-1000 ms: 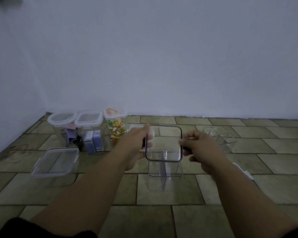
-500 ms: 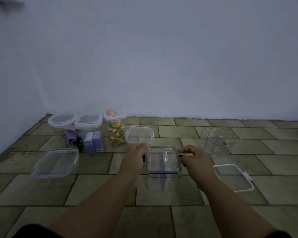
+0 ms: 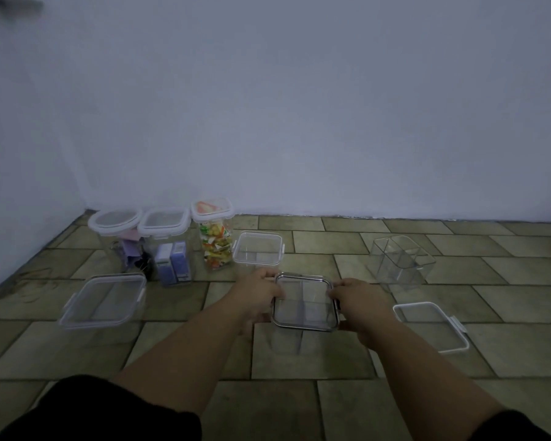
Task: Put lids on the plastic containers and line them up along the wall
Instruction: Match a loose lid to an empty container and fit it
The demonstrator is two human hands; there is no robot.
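Observation:
A dark-rimmed clear lid (image 3: 305, 300) lies on top of a tall clear divided container (image 3: 291, 340) standing on the floor in the middle. My left hand (image 3: 258, 296) grips the lid's left edge and my right hand (image 3: 355, 300) grips its right edge. Three lidded containers stand near the wall at the left: a round one (image 3: 115, 232), a square one (image 3: 166, 240) and a tall one with colourful sweets (image 3: 215, 240). A small lidded clear box (image 3: 257, 249) sits beside them.
A large lidded clear box (image 3: 104, 300) stands at the left. An open divided clear container (image 3: 401, 259) lies tilted at the right, with a loose white-rimmed lid (image 3: 430, 326) on the tiles in front of it. The white wall (image 3: 299, 122) runs behind.
Both hands brought the dark-rimmed lid down from the air onto the tall clear container. The hands now sit lower, at the lid's two sides.

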